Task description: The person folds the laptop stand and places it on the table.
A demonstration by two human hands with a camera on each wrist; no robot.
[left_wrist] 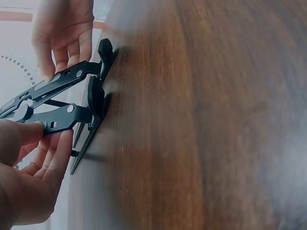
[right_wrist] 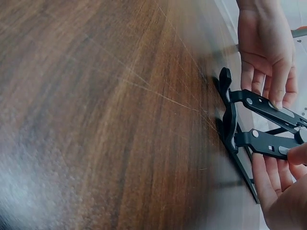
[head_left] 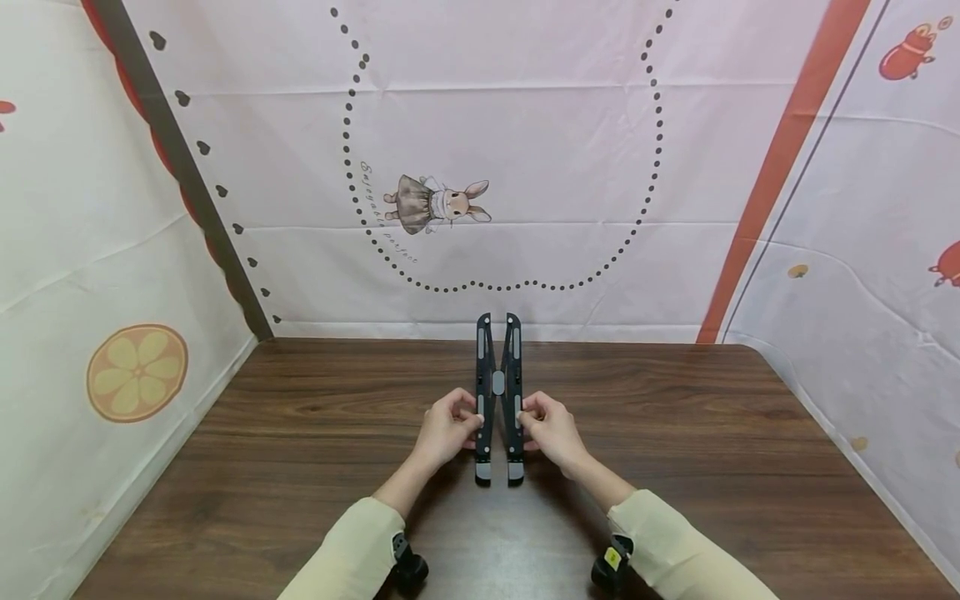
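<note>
A black folding laptop stand (head_left: 498, 383) with grey pads stands on the brown wooden table, its two long arms close together and joined by a grey hub. My left hand (head_left: 441, 432) pinches the left arm between thumb and fingers. On the other side, my right hand (head_left: 553, 433) pinches the right arm the same way. In the left wrist view, the laptop stand (left_wrist: 60, 120) has raised arms, with slanted legs meeting the table beneath. From the right wrist view, its hooked front ends (right_wrist: 230, 110) show near the tabletop.
The wooden table (head_left: 315, 417) spreads out on both sides of the hands. A white printed cloth (head_left: 525, 167) with a rabbit figure hangs behind it, and similar cloth lines the left and right sides. Dark wrist devices (head_left: 408, 571) sit at both sleeve cuffs.
</note>
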